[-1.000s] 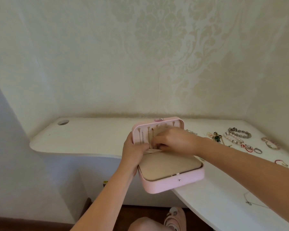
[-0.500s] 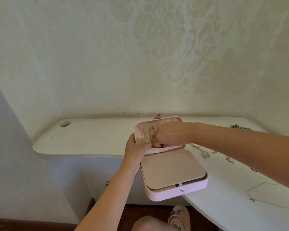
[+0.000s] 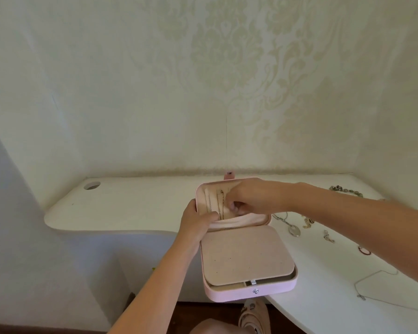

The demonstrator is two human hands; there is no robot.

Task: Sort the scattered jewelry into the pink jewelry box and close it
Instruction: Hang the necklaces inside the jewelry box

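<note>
On my feed: left hand grips the pink jewelry box overhanging the desk, right hand pinches a chain in its lid; I fear a tug tips it.

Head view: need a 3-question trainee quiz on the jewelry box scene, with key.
1. True or false: the pink jewelry box is closed.
2. The left hand grips: A) the left edge of the lid; B) a cup; C) nothing.
3. Fill in: the ____ hand's fingers reach the chains hanging in the lid.
Key: 1 false; 2 A; 3 right hand.
</note>
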